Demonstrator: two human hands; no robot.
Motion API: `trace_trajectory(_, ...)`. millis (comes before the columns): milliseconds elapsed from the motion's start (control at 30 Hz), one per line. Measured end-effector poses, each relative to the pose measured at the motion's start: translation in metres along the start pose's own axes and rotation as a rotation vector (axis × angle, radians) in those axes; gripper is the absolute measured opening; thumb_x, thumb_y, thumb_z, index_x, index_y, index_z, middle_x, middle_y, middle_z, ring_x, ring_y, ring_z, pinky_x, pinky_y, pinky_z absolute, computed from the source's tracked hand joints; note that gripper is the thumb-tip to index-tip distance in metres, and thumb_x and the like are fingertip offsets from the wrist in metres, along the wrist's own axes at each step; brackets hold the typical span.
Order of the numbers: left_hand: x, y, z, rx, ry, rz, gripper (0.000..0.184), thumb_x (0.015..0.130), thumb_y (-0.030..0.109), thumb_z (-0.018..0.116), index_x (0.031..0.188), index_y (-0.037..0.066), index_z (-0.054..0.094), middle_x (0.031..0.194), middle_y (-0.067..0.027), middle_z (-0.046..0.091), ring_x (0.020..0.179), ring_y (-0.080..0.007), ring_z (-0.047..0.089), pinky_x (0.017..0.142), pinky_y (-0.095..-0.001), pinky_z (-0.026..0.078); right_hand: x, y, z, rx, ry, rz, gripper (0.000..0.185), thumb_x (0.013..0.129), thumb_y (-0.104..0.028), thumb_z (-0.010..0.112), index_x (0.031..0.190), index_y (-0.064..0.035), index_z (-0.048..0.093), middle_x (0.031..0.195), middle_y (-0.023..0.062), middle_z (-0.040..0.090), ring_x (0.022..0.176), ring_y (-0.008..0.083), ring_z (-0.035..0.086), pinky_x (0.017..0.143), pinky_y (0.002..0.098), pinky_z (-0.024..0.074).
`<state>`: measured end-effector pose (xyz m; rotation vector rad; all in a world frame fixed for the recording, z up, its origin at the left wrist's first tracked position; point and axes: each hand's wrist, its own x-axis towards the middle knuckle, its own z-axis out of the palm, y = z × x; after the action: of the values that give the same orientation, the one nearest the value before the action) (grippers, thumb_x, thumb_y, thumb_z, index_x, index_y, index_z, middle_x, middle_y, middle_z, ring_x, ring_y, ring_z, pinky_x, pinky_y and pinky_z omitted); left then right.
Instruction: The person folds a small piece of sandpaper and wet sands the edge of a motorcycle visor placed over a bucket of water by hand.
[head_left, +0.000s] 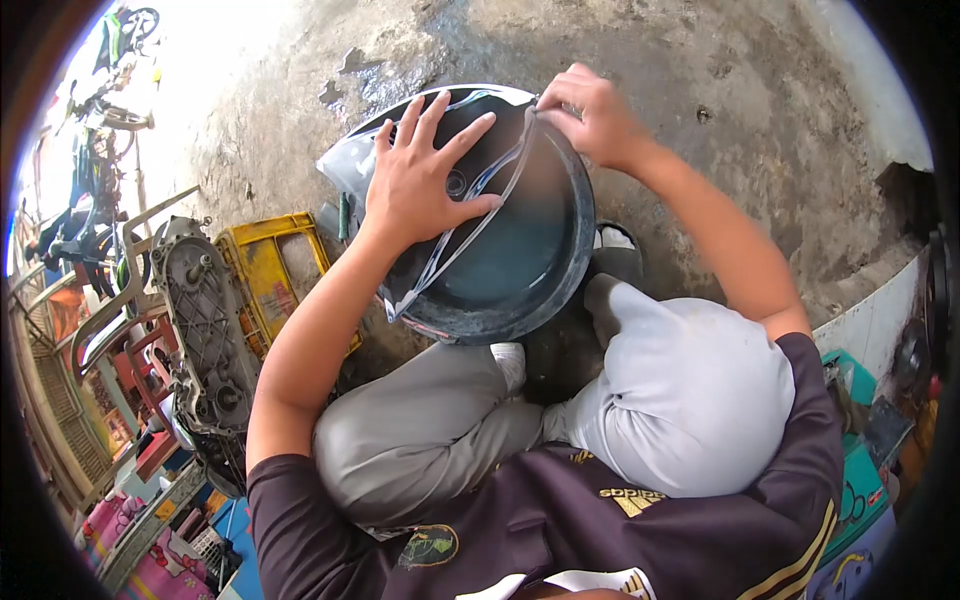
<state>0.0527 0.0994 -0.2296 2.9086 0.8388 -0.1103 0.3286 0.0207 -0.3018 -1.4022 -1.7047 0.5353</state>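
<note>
A black round basin [583,235] with cloudy water in it stands on the floor before my knees. Across its left half lies a dark motorbike body panel [350,163] with a glossy, light-coloured edge; its exact kind is unclear. My left hand [415,185] rests on the panel with fingers spread wide, thumb near a thin grey strip [508,190]. That strip runs along the panel's inner edge, from the upper right tip down to the lower left. At the upper tip, my right hand [590,115] pinches the strip's end between thumb and fingers, over the basin rim.
Left of the basin are a yellow crate [275,265] and a grey metal engine casing [205,310]. Motorbike parts [95,200] fill the far left. Green toolboxes [860,490] sit at right. Wet patches [365,75] mark the concrete floor.
</note>
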Motion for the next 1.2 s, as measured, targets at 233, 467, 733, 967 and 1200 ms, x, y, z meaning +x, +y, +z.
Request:
trace_trajectory(233,0.002,-0.002,0.000,0.001,0.006,0.008,0.097,0.078,0.068,0.084,0.164,0.042,0.049,0.172,-0.0179,0.039,0.160,-0.0433,0.032,0.126,-0.0667,0.028,-0.010,-0.012,0.007,-0.080,-0.023,-0.100,0.004,0.091,-0.011,0.076,0.092,-0.0083,0.074,0.093,0.0042,0.071,0.102,0.0281,0.064,0.091,0.0451,0.0468)
trace_trajectory(467,0.003,-0.002,-0.001,0.008,0.023,0.015,0.096,0.078,0.067,0.084,0.164,0.042,0.049,0.171,-0.0181,0.040,0.159,-0.0433,0.033,0.126,-0.0653,0.028,-0.024,-0.024,0.020,-0.089,-0.056,-0.189,0.005,0.089,-0.013,0.076,0.093,-0.0136,0.073,0.093,0.0015,0.070,0.104,0.0272,0.065,0.091,0.0461,0.0442)
trace_trajectory(733,0.002,-0.003,0.000,-0.004,0.019,0.016,0.097,0.078,0.066,0.085,0.164,0.042,0.049,0.171,-0.0187,0.040,0.160,-0.0433,0.033,0.126,-0.0638,0.029,-0.031,-0.037,0.030,-0.110,-0.067,-0.208,0.005,0.089,-0.015,0.077,0.092,-0.0138,0.073,0.093,0.0017,0.070,0.106,0.0256,0.064,0.095,0.0485,0.0419)
trace_trajectory(967,0.001,-0.002,-0.001,-0.007,0.039,0.023,0.098,0.077,0.066,0.086,0.164,0.042,0.049,0.170,-0.0192,0.041,0.159,-0.0445,0.033,0.124,-0.0672,0.029,-0.017,-0.021,0.015,-0.254,0.016,-0.135,0.003,0.089,-0.016,0.076,0.089,-0.0147,0.074,0.090,0.0004,0.068,0.107,0.0247,0.062,0.092,0.0482,0.0398)
trace_trajectory(1200,-0.004,-0.001,0.002,-0.005,0.025,0.009,0.098,0.077,0.067,0.085,0.164,0.042,0.049,0.171,-0.0176,0.039,0.159,-0.0446,0.033,0.124,-0.0674,0.029,-0.017,-0.019,0.019,-0.229,0.119,-0.139,0.004,0.087,-0.016,0.076,0.090,-0.0148,0.073,0.088,0.0003,0.068,0.102,0.0254,0.063,0.092,0.0490,0.0403)
